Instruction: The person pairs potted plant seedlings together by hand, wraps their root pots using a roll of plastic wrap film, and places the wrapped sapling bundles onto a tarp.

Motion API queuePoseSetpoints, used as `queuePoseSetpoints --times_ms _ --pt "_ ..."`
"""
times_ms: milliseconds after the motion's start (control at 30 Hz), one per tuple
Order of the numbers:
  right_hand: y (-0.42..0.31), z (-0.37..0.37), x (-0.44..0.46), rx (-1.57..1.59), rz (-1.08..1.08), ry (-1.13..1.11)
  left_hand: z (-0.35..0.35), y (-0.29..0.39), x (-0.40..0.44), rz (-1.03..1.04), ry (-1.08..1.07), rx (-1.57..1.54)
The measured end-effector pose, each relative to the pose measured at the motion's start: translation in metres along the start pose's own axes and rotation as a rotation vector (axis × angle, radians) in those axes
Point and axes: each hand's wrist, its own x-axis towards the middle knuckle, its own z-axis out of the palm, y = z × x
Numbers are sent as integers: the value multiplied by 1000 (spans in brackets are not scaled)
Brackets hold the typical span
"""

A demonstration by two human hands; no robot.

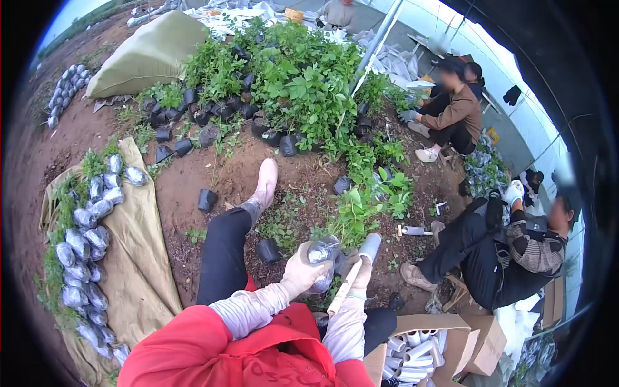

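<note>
My left hand (303,272), in a pale glove, is closed round the side of a potted seedling's root ball (320,253), which has shiny clear film about it. Green leaves (354,216) of the plant point forward, away from me. Close beside it, my right hand (356,272) grips a film roll (370,247) together with its wooden handle (343,287). Part of the right hand's fingers is hidden behind the handle and the root ball. A loose black pot (267,251) lies on the soil just ahead of my left hand.
Film-wrapped seedlings (84,242) line a tan cloth (138,238) at left. Black-potted seedlings (290,84) are heaped ahead. A cardboard box (451,338) of rolls (412,358) stands at lower right. Another handled roll (414,230) lies on the soil. Seated co-workers (509,248) are at right.
</note>
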Motion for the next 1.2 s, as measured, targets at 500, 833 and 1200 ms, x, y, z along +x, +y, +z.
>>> queuePoseSetpoints --times_ms 500,833,1200 --pt "79 150 -117 -479 -110 -474 -84 3 16 168 -95 -765" --pt "177 167 -116 -1070 34 -775 -221 -80 -37 101 627 -819" --pt "163 119 -98 -1140 224 -615 -552 -178 -264 -127 1268 -621"
